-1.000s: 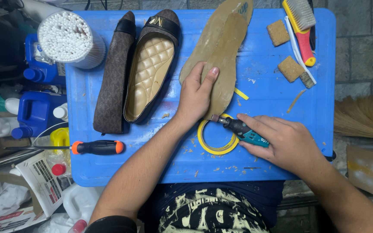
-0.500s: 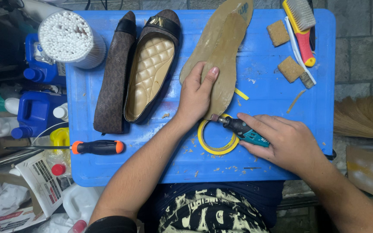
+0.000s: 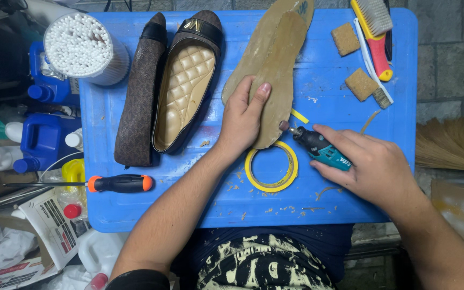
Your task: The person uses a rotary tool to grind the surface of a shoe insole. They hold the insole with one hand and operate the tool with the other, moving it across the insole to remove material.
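Left hand (image 3: 243, 121) lies flat, fingers spread, pressing a tan insole (image 3: 272, 64) onto a blue table (image 3: 350, 177), between a quilted flat shoe (image 3: 186, 80) and the right hand (image 3: 374, 169). That right hand is closed around a teal rotary tool (image 3: 318, 146), its tip at the insole's edge, just above a yellow tape ring (image 3: 271, 167). An orange-handled screwdriver (image 3: 119, 183) lies near the table's front left.
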